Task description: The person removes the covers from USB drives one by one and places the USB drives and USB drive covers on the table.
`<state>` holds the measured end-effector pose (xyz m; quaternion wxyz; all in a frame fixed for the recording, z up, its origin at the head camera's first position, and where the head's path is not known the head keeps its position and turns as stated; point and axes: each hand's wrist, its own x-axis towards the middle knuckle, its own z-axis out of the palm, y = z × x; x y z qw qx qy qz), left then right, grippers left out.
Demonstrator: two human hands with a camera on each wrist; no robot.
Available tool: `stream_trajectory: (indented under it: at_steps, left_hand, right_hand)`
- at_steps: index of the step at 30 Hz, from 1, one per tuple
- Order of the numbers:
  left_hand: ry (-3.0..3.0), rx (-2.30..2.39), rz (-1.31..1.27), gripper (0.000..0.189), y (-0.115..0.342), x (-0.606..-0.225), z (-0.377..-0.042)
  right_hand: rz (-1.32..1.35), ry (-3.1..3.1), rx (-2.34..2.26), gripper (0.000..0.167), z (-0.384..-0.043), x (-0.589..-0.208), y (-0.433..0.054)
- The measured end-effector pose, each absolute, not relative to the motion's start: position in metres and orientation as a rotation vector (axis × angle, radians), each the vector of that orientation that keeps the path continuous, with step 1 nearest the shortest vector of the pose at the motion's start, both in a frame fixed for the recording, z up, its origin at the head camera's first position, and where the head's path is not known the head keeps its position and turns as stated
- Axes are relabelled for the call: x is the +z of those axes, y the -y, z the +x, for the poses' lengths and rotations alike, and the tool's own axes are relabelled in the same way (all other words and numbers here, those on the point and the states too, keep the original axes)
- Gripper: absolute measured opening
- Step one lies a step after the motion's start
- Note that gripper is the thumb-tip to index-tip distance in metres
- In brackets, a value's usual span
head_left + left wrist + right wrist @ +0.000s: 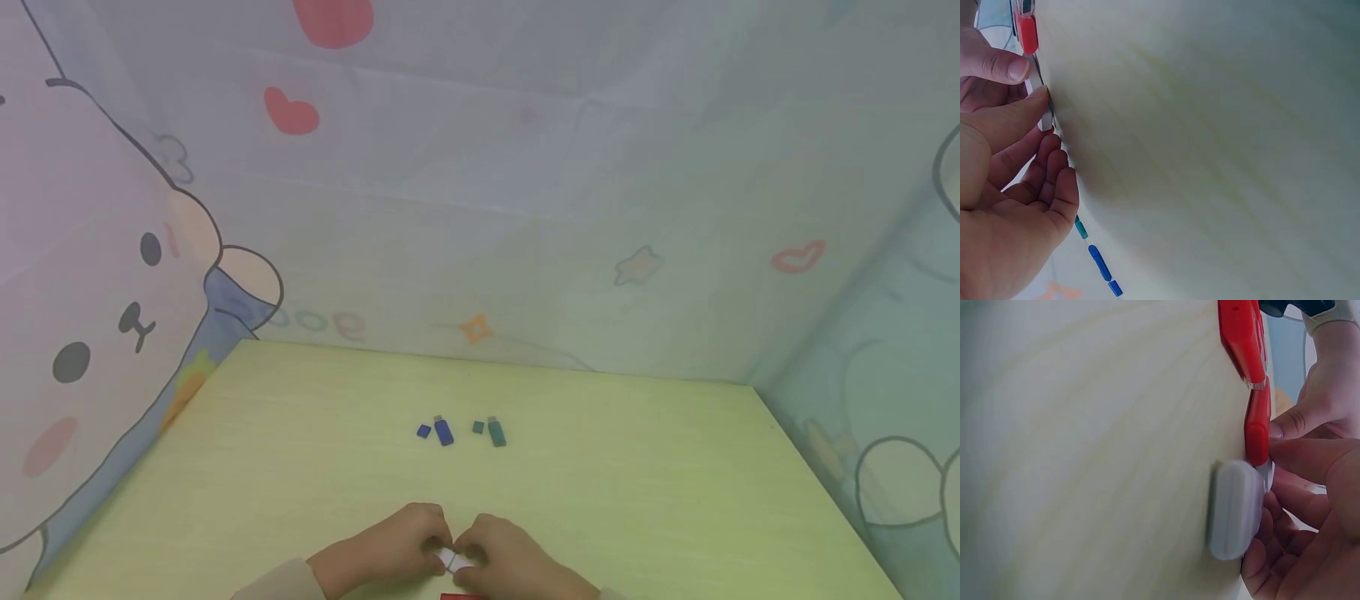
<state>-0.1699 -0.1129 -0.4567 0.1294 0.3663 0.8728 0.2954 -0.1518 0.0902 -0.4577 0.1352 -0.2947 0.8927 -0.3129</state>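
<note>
Between my two hands, low in the head view, is a small white USB stick (453, 560) with a seam across it. My left hand (408, 540) pinches one end with thumb and fingers, and my right hand (513, 562) pinches the other. The left wrist view shows the white stick (1034, 70) edge-on under both thumbs. A red USB stick (461, 597) lies at the head view's bottom edge. In the right wrist view its red pieces (1241, 344) appear beside the hands. A blurred, rounded white thing (1233, 509) is close to my right hand there.
Farther back on the pale yellow table (637, 467) lie a blue USB stick (444, 432) with its blue cap (423, 432) apart, and a teal USB stick (497, 432) with its teal cap (477, 427) apart. A printed cloth (525, 208) hangs behind the table.
</note>
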Motion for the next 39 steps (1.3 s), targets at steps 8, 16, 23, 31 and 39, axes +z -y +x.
stream_trajectory:
  at_steps: [8,16,23,31,39]
  left_hand:
    - [-2.536,0.848,1.053,0.012,0.112,-0.456,-0.170]
    - [-2.547,0.875,1.092,0.017,0.111,-0.458,-0.169]
    - [-2.524,0.921,1.089,0.018,0.111,-0.457,-0.167]
    - [-2.504,1.013,1.059,0.017,0.111,-0.457,-0.166]
    - [-2.496,1.127,1.053,0.016,0.112,-0.450,-0.161]
  right_hand:
    - [-0.905,-2.584,-0.882,0.018,-0.153,-0.459,-0.089]
    - [-0.928,-2.587,-0.843,0.013,-0.153,-0.456,-0.085]
    - [-0.933,-2.582,-0.860,0.011,-0.153,-0.457,-0.082]
    - [-0.994,-2.575,-0.948,0.020,-0.156,-0.462,-0.085]
    - [-0.912,-2.528,-1.014,0.018,-0.155,-0.452,-0.088]
